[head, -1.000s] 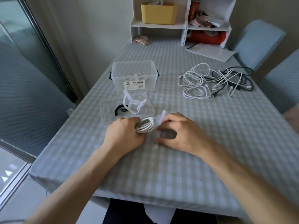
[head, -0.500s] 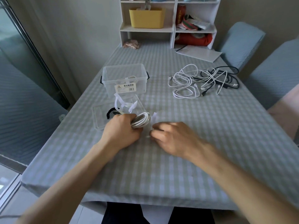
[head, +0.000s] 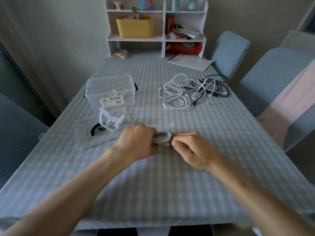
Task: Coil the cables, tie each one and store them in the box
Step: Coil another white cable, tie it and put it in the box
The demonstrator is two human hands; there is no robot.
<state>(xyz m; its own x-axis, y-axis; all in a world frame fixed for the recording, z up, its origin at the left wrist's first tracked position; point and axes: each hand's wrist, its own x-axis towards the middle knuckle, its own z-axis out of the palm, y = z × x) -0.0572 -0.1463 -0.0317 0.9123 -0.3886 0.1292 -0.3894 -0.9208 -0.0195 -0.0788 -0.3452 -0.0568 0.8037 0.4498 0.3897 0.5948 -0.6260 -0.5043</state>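
A coiled white cable (head: pixel 162 137) lies on the checked tablecloth between my hands. My left hand (head: pixel 138 142) grips its left end. My right hand (head: pixel 190 148) pinches a white tie strap against the coil's right end; most of the strap is hidden by my fingers. The clear plastic box (head: pixel 110 91) stands behind to the left, with one tied white cable inside. Its clear lid (head: pixel 85 135) lies in front of it, carrying white tie straps (head: pixel 110 121) and a black one (head: pixel 95 129). A tangle of loose white and black cables (head: pixel 192 91) lies at the right.
A white shelf unit (head: pixel 158 38) with a yellow bin stands at the table's far end, papers (head: pixel 189 62) beside it. Blue chairs (head: pixel 272 79) line the right side. A small white scrap (head: pixel 171 124) lies just beyond the coil.
The strap that stood up beside the coil now lies folded down against it under my right fingers. The camera has tilted up, showing more of the shelf.
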